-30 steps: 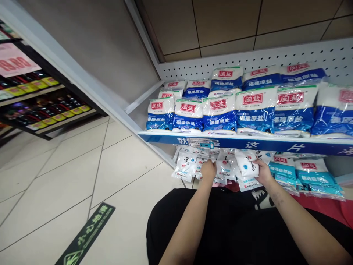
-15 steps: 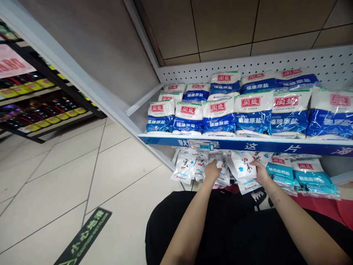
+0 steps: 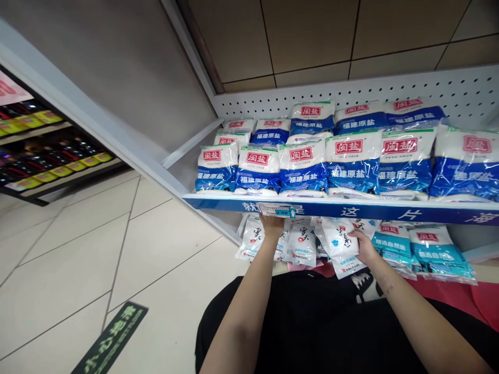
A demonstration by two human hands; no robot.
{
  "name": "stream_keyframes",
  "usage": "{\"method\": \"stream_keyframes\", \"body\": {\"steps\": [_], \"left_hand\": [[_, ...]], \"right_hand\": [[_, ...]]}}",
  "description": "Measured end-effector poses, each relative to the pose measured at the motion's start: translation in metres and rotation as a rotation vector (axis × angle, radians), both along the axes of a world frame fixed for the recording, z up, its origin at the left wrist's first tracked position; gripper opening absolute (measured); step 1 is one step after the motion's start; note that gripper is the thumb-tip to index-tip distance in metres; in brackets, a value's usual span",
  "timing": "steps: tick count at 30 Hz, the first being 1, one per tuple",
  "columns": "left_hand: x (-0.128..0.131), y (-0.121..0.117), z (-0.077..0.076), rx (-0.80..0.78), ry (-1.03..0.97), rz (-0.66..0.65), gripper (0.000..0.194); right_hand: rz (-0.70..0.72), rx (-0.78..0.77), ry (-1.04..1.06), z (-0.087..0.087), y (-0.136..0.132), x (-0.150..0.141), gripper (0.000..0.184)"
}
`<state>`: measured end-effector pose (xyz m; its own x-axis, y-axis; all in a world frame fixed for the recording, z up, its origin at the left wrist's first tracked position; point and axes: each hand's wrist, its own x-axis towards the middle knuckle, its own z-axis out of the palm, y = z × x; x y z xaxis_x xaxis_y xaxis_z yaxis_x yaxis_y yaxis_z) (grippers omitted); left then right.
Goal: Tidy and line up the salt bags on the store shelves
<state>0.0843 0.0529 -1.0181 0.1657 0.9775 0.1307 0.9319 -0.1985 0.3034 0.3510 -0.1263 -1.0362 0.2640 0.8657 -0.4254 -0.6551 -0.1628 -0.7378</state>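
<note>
My left hand [image 3: 272,226] reaches up under the blue shelf edge [image 3: 351,209], among white salt bags [image 3: 300,243] on the lower shelf; its fingers are hidden behind the price tag [image 3: 278,210]. My right hand [image 3: 364,248] grips one white salt bag [image 3: 338,237] by its side and holds it tilted. Teal salt bags [image 3: 393,244] lie just right of that hand. Blue and white salt bags [image 3: 303,165] fill the upper shelf in rows.
A white pegboard back panel [image 3: 390,88] rises behind the upper shelf. Pale floor tiles [image 3: 117,239] spread to the left, with a green floor sticker [image 3: 111,340]. A dark rack of bottles [image 3: 50,161] stands at far left. A red basket [image 3: 468,296] shows at lower right.
My left hand has moved up and left, from the middle white bags to just under the price tag. My right hand keeps its hold on the white bag.
</note>
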Motion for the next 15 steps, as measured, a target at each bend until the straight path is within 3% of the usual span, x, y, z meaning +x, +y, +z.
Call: {"method": "stream_keyframes", "body": {"steps": [3, 5, 8, 10, 13, 15], "left_hand": [[0.006, -0.002, -0.023, -0.079, 0.081, -0.007, 0.068], [-0.001, 0.005, -0.026, -0.142, 0.074, -0.082, 0.067], [-0.011, 0.021, -0.01, -0.207, 0.03, -0.215, 0.063], [-0.009, 0.024, 0.006, -0.221, 0.039, -0.228, 0.064], [0.011, 0.004, 0.02, -0.222, 0.148, -0.153, 0.059], [0.029, -0.025, 0.018, -0.249, 0.21, -0.088, 0.056]], "right_hand": [[0.005, -0.023, -0.006, 0.003, 0.0, -0.001, 0.043], [0.009, -0.042, -0.014, 0.004, 0.0, -0.001, 0.043], [0.012, -0.049, 0.004, 0.004, 0.0, -0.001, 0.045], [0.013, -0.041, 0.019, 0.004, 0.0, -0.001, 0.046], [0.004, -0.033, 0.021, 0.002, 0.001, -0.001, 0.047], [-0.003, -0.03, 0.019, 0.0, 0.002, -0.001, 0.047]]}}
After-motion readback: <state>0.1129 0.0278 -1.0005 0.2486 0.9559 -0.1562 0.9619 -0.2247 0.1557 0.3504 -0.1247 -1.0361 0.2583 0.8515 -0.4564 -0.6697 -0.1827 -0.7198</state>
